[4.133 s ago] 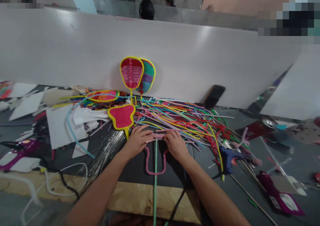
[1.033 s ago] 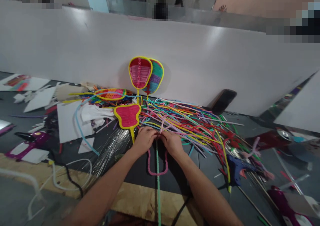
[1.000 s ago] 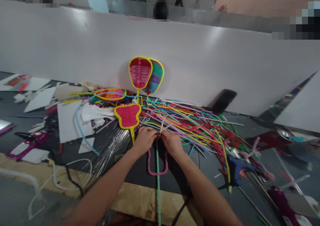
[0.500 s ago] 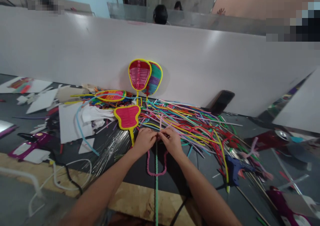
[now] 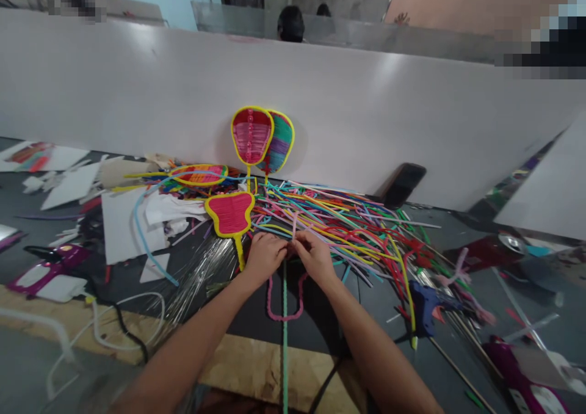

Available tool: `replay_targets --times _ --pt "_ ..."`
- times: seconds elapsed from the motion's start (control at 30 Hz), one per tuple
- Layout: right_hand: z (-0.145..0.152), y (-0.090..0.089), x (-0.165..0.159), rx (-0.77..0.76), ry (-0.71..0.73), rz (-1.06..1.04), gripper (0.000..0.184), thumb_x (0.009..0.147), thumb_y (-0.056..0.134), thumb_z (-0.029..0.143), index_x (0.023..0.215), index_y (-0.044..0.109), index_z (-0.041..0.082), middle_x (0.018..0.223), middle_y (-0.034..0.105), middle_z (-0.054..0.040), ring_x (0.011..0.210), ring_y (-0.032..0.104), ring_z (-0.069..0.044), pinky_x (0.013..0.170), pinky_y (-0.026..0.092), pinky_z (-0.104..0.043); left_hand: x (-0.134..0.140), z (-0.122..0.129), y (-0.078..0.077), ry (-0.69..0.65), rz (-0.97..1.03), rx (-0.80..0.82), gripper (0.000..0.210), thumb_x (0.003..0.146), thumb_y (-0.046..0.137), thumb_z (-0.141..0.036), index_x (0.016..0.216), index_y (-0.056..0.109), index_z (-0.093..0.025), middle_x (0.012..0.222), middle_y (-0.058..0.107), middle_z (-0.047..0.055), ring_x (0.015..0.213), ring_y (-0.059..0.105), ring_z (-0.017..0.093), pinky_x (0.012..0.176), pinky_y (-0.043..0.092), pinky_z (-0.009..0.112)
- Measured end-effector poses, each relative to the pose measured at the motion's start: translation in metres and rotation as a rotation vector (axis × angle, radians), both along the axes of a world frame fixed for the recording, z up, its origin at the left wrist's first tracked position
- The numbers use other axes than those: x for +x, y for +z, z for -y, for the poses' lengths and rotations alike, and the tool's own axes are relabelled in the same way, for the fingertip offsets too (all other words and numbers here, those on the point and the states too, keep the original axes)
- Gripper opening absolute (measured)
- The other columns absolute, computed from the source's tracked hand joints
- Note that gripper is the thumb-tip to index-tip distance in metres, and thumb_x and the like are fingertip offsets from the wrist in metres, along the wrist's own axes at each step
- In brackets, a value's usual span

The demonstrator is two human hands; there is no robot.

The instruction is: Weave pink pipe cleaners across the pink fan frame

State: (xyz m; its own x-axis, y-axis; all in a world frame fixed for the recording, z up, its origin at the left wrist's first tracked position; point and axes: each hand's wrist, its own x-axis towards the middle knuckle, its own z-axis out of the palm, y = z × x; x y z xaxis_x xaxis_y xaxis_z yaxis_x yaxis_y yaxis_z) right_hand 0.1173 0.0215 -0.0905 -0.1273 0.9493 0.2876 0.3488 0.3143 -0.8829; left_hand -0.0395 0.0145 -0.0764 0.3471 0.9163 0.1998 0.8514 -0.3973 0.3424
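Observation:
My left hand [image 5: 265,258] and my right hand [image 5: 315,258] meet fingertip to fingertip over the dark table, both closed in a pinch. Between them is a pink pipe cleaner bent into a frame; its U-shaped lower part [image 5: 269,307] hangs below my fingers, while the pinched part is mostly covered. A light pink pipe cleaner end [image 5: 294,223] sticks up at the fingertips. Down the middle runs a long green pipe cleaner [image 5: 285,365], crossing the U toward my body. Left of my left hand lies a yellow-edged pink fan [image 5: 232,214] made of pipe cleaners.
Two finished-looking fans [image 5: 251,136] lean on the white partition [image 5: 137,90]. Loose pipe cleaners [image 5: 329,225] spread behind my hands. A phone [image 5: 403,185] leans at the right, near a blue glue gun [image 5: 425,307]. White card pieces [image 5: 130,231] and silver strands [image 5: 199,276] lie left.
The view has shifted slightly, so everything appears a little further left. My hands keep their pinch at almost the same spot; the frame and green pipe cleaner look unchanged.

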Motion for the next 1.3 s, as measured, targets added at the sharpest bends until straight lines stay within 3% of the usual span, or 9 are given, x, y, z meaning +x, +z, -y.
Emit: replay_targets --times 0.13,0.33,0.5,0.73,0.83,1.07,1.17,1.3 --pt "0.001 0.008 0.001 0.039 -0.022 0.067 0.016 0.083 0.051 0.029 0.082 0.063 0.019 0.078 0.066 -0.0043 0.072 0.06 -0.017 0.071 0.048 -0.028 -0.004 -0.004 -0.002 0.004 0.044 -0.036 0.017 0.085 0.049 -0.02 0.085 0.066 -0.021 0.086 0.069 0.004 0.088 0.059 0.02 0.084 0.036 0.036" --pt "0.002 0.009 0.002 0.06 -0.008 0.089 0.019 0.088 0.043 0.027 0.089 0.061 0.019 0.08 0.066 -0.0039 0.069 0.061 -0.016 0.068 0.048 -0.026 -0.008 -0.007 -0.002 0.015 0.075 -0.058 0.022 0.09 0.044 -0.026 0.081 0.063 -0.02 0.075 0.067 0.002 0.079 0.06 0.018 0.076 0.039 0.031" --pt "0.0 0.003 0.004 0.093 0.062 0.36 0.018 0.085 0.047 0.017 0.094 0.062 0.019 0.084 0.069 -0.0034 0.074 0.063 -0.016 0.069 0.048 -0.026 -0.008 -0.007 -0.002 0.017 0.107 -0.071 0.02 0.09 0.044 -0.024 0.088 0.064 -0.021 0.079 0.068 0.002 0.08 0.06 0.017 0.077 0.039 0.03" --pt "0.0 0.005 0.004 0.173 0.107 0.54 0.015 0.084 0.053 0.013 0.083 0.066 0.02 0.091 0.07 -0.0075 0.089 0.059 -0.022 0.087 0.044 -0.036 -0.01 -0.006 0.002 0.0 0.134 -0.089 0.021 0.09 0.045 -0.026 0.086 0.065 -0.021 0.075 0.068 0.0 0.077 0.06 0.017 0.079 0.039 0.031" --pt "0.0 0.004 0.003 0.198 0.084 0.586 0.017 0.086 0.051 0.014 0.086 0.066 0.02 0.088 0.07 -0.0077 0.087 0.059 -0.022 0.086 0.044 -0.036 -0.009 -0.006 0.002 -0.002 0.138 -0.093 0.022 0.09 0.045 -0.027 0.086 0.066 -0.022 0.075 0.069 0.0 0.077 0.06 0.017 0.082 0.037 0.032" --pt "0.001 -0.001 0.001 0.196 0.032 0.572 0.018 0.089 0.048 0.018 0.091 0.065 0.019 0.087 0.071 -0.0084 0.082 0.062 -0.022 0.077 0.047 -0.032 -0.008 -0.009 -0.004 -0.012 0.143 -0.096 0.02 0.087 0.049 -0.023 0.092 0.068 -0.024 0.083 0.073 0.001 0.081 0.062 0.018 0.083 0.037 0.034" --pt "0.001 -0.001 0.001 0.207 0.046 0.517 0.02 0.089 0.046 0.015 0.095 0.065 0.02 0.1 0.07 -0.0067 0.091 0.063 -0.019 0.083 0.048 -0.03 -0.009 -0.009 -0.005 -0.033 0.126 -0.082 0.022 0.084 0.05 -0.018 0.092 0.069 -0.025 0.085 0.073 0.002 0.084 0.062 0.018 0.087 0.036 0.036" --pt "0.001 -0.003 0.002 0.237 0.084 0.281 0.022 0.088 0.045 0.016 0.091 0.066 0.021 0.117 0.064 -0.0073 0.106 0.06 -0.018 0.09 0.047 -0.031 -0.01 -0.008 -0.003 -0.061 0.096 -0.075 0.021 0.083 0.051 -0.019 0.092 0.069 -0.025 0.083 0.072 0.002 0.085 0.061 0.018 0.087 0.035 0.036"
